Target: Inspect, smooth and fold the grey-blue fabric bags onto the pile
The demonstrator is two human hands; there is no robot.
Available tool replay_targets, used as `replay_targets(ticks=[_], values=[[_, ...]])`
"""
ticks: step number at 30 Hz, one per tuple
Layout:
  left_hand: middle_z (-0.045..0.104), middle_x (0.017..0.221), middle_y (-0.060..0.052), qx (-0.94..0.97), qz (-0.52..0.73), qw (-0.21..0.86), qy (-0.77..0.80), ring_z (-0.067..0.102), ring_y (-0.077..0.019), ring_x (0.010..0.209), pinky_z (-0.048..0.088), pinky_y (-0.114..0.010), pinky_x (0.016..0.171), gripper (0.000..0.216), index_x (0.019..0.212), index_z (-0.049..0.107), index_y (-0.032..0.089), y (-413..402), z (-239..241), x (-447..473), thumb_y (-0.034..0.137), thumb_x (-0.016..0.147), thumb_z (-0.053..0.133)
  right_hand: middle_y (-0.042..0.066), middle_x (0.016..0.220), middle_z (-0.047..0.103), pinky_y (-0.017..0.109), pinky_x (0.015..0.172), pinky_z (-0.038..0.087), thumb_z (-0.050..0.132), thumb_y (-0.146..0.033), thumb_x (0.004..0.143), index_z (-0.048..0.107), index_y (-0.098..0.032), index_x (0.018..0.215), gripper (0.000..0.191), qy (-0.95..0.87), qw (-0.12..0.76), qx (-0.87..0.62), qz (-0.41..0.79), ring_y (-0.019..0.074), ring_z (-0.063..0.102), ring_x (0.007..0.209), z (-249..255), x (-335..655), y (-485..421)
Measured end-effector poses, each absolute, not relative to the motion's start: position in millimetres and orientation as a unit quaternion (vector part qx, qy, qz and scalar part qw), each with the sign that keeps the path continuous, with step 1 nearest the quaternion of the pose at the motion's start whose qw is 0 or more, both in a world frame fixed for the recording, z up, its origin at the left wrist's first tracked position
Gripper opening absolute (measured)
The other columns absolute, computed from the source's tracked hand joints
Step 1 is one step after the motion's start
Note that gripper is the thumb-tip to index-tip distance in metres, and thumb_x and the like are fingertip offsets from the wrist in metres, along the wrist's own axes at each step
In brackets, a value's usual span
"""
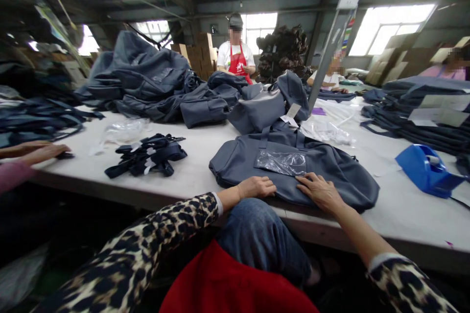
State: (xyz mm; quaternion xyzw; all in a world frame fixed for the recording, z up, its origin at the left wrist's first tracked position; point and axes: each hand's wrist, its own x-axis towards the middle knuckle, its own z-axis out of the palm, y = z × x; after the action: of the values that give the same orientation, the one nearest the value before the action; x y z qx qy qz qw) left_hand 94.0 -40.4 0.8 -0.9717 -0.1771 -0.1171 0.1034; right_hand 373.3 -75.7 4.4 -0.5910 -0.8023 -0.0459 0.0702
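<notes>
A dark grey-blue duffel bag (330, 168) lies on the white table right in front of me. A clear plastic pocket (281, 162) is on its upper face, and two straps run up past it. My left hand (257, 187) is at the bag's near edge, its fingers curled around the material there. Resting on the bag just below the pocket's right corner, my right hand (320, 191) has its fingers spread. A bundle of dark webbing straps (150, 154) with small white tags sits to the left of the bag.
A blue tape dispenser (426, 171) stands on the right. Behind lie heaped grey bags (143, 78) and stacked dark bags (433, 107). A metal post (326, 58) rises from the table. A co-worker's hand (46, 151) is at far left; a person in a red apron (238, 61) stands opposite.
</notes>
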Motion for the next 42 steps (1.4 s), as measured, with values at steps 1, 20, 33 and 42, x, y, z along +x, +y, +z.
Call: replay_targets(ticks=[1, 20, 33, 42], values=[[0.068, 0.087, -0.005, -0.970, -0.122, 0.098, -0.188, 0.064, -0.0163, 0.083, 0.047, -0.024, 0.070, 0.022, 0.092, 0.064, 0.016, -35, 1, 96, 0.031, 0.099, 0.050, 0.010, 0.129, 0.058, 0.047, 0.085, 0.050, 0.035, -0.047, 0.100, 0.055, -0.033, 0.135, 0.043, -0.806, 0.104, -0.578, -0.073, 0.0281, 0.057, 0.110, 5, 371, -80], [0.059, 0.129, -0.008, -0.938, -0.187, 0.258, -0.139, 0.060, -0.0169, 0.099, 0.045, -0.033, 0.094, 0.025, 0.113, 0.058, 0.019, -45, 40, 91, 0.016, 0.101, 0.037, 0.006, 0.101, 0.074, 0.029, 0.071, 0.047, 0.040, -0.032, 0.101, 0.065, -0.020, 0.117, 0.032, -0.815, 0.195, -0.512, -0.190, 0.0191, 0.069, 0.083, 13, 363, -93], [0.068, 0.096, -0.006, -0.931, -0.181, 0.237, -0.211, 0.058, -0.0171, 0.090, 0.045, -0.029, 0.087, 0.027, 0.105, 0.060, 0.015, -52, 46, 100, 0.018, 0.103, 0.033, 0.003, 0.100, 0.075, 0.029, 0.067, 0.050, 0.042, -0.036, 0.098, 0.067, -0.027, 0.112, 0.030, -0.837, 0.181, -0.506, -0.105, 0.0202, 0.071, 0.084, 58, 360, -86], [0.065, 0.098, -0.005, -0.946, -0.177, 0.124, -0.240, 0.057, -0.0182, 0.097, 0.049, -0.026, 0.076, 0.011, 0.093, 0.060, 0.017, -44, 49, 105, 0.021, 0.097, 0.050, 0.009, 0.122, 0.066, 0.040, 0.098, 0.044, 0.052, -0.021, 0.095, 0.067, -0.023, 0.116, 0.026, -0.838, 0.236, -0.432, -0.237, 0.0259, 0.058, 0.112, 5, 342, -146]])
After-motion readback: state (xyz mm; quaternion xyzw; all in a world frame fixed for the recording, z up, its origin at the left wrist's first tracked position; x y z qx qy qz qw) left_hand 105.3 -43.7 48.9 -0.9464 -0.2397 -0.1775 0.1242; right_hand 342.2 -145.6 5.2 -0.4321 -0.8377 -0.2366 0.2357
